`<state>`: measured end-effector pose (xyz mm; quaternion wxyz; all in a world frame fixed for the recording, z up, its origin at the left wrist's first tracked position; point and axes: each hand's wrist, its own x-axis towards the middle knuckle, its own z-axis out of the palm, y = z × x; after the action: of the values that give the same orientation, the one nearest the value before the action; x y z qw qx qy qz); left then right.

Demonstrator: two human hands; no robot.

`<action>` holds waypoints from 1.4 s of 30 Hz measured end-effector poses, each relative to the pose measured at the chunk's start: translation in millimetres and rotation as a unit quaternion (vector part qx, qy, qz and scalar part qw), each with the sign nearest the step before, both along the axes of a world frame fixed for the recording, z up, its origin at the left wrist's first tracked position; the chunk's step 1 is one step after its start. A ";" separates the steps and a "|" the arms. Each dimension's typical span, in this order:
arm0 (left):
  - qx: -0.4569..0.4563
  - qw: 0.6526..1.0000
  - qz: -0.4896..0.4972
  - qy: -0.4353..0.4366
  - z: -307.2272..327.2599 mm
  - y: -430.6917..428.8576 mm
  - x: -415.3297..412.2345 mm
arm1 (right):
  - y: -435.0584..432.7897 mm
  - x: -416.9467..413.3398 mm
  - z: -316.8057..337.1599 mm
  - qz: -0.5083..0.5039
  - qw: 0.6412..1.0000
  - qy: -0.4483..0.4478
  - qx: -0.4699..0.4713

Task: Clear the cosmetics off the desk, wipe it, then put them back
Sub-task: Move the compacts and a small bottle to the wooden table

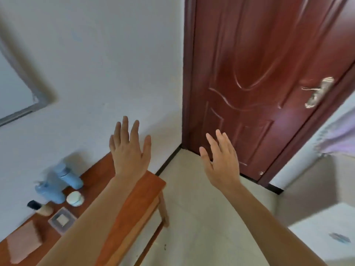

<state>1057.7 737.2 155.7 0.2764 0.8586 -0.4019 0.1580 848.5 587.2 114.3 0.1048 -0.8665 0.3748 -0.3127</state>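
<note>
Above the desk [148,187], left hand [130,150] and right hand [222,162] hover splayed, empty — cosmetics [57,189] uncleared, likely readying.

A reddish-brown panelled door [259,73] with carved curved mouldings stands closed in a frame of the same colour. A pale metal lever handle [317,93] on a long backplate sits near its right edge. To the door's left is a plain white wall [105,64], with a grey frame [28,93] at its far left, blurred. A dark skirting strip [168,160] runs along the wall's foot to the door frame. The floor [201,198] is pale beige. At the right hangs lilac fabric [338,139]; below it, a white surface [322,233] bears a small blue-grey mark [339,238], too blurred to identify.
</note>
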 end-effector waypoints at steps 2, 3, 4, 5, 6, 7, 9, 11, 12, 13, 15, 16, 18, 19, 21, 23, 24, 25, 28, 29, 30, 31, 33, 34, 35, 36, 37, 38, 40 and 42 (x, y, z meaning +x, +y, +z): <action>-0.009 0.997 -0.070 -0.007 11.3 -58.4 -59.0 | -27.8 -71.6 10.5 -0.069 0.998 -0.006 -0.008; -0.009 0.994 -0.105 -0.006 16.0 -85.0 -90.7 | -38.4 -108.2 14.6 -0.104 0.994 -0.009 -0.008; -0.007 0.990 -0.141 -0.005 19.9 -109.5 -122.6 | -46.7 -144.7 18.0 -0.140 0.990 -0.013 -0.007; -0.006 0.984 -0.178 -0.005 23.0 -132.3 -154.5 | -53.0 -180.2 20.3 -0.176 0.984 -0.020 -0.006; -0.007 0.976 -0.216 -0.008 25.4 -153.4 -186.7 | -57.7 -215.3 21.6 -0.211 0.977 -0.027 -0.005; -0.008 0.967 -0.253 -0.014 27.2 -173.2 -218.4 | -61.1 -249.1 21.9 -0.244 0.969 -0.033 -0.004; -0.006 0.946 -0.323 -0.033 27.6 -209.2 -279.2 | -65.7 -312.1 18.7 -0.302 0.953 -0.038 -0.001; 0.005 0.924 -0.380 -0.043 23.8 -240.4 -336.4 | -67.9 -368.9 11.4 -0.358 0.933 -0.039 0.018; 0.011 0.914 -0.403 -0.043 20.7 -254.4 -363.8 | -68.7 -394.7 7.2 -0.384 0.922 -0.041 0.032; 0.016 0.904 -0.424 -0.045 17.0 -267.7 -390.2 | -69.4 -418.7 2.9 -0.407 0.912 -0.043 0.041; 0.021 0.884 -0.464 -0.054 7.4 -292.6 -439.6 | -72.3 -462.0 -5.3 -0.441 0.895 -0.038 0.050; 0.025 0.874 -0.482 -0.056 2.4 -305.0 -462.9 | -75.5 -482.2 -9.4 -0.453 0.890 -0.031 0.054; 0.025 0.855 -0.515 -0.054 -8.2 -331.8 -508.8 | -87.1 -521.9 -17.9 -0.469 0.880 -0.023 0.063; 0.023 0.848 -0.527 -0.054 -13.3 -345.3 -531.1 | -95.1 -542.0 -21.7 -0.477 0.876 -0.019 0.063; 0.024 0.835 -0.547 -0.047 -21.1 -373.9 -575.1 | -116.2 -581.6 -26.1 -0.496 0.866 -0.001 0.063; 0.035 0.824 -0.564 -0.030 -26.1 -404.1 -618.6 | -142.2 -622.0 -25.4 -0.513 0.854 0.024 0.087; 0.044 0.819 -0.572 -0.024 -27.3 -418.3 -639.0 | -154.8 -641.4 -24.1 -0.519 0.848 0.033 0.103; 0.051 0.813 -0.579 -0.019 -27.8 -432.1 -658.8 | -166.2 -660.8 -22.9 -0.524 0.843 0.040 0.114; 0.062 0.797 -0.601 -0.023 -25.8 -469.1 -714.5 | -191.9 -716.1 -19.8 -0.533 0.836 0.048 0.123; 0.068 0.792 -0.606 -0.028 -24.5 -480.1 -732.1 | -198.1 -733.6 -18.5 -0.539 0.832 0.045 0.127; 0.077 0.788 -0.610 -0.033 -23.9 -489.9 -749.1 | -202.3 -749.9 -18.3 -0.545 0.827 0.041 0.133; 0.086 0.785 -0.612 -0.039 -24.0 -498.1 -765.0 | -205.2 -765.5 -18.9 -0.551 0.822 0.037 0.139; 0.108 0.782 -0.612 -0.052 -25.7 -511.7 -797.0 | -211.6 -796.6 -22.3 -0.558 0.817 0.027 0.146; 0.117 0.782 -0.610 -0.059 -26.9 -516.9 -813.0 | -216.8 -812.5 -24.6 -0.558 0.816 0.024 0.151; 0.127 0.782 -0.606 -0.067 -28.6 -521.6 -828.7 | -224.2 -828.7 -27.1 -0.555 0.817 0.022 0.157; 0.139 0.782 -0.602 -0.076 -30.6 -526.4 -844.1 | -233.3 -845.2 -30.0 -0.550 0.819 0.021 0.162; 0.153 0.784 -0.596 -0.084 -33.5 -531.2 -858.9 | -243.9 -861.5 -33.5 -0.544 0.822 0.023 0.165; 0.166 0.787 -0.587 -0.090 -37.5 -536.5 -873.2 | -255.5 -877.7 -37.1 -0.537 0.826 0.027 0.167; 0.187 0.799 -0.563 -0.094 -44.3 -545.9 -897.3 | -280.0 -906.1 -41.9 -0.517 0.838 0.030 0.169; 0.190 0.818 -0.535 -0.090 -47.1 -552.7 -917.6 | -304.3 -931.0 -42.5 -0.486 0.857 0.028 0.170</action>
<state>140.1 184.5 108.6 0.1117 0.5257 -0.8431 -0.0178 -82.5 282.9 71.8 0.0747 -0.5509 0.7984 -0.2312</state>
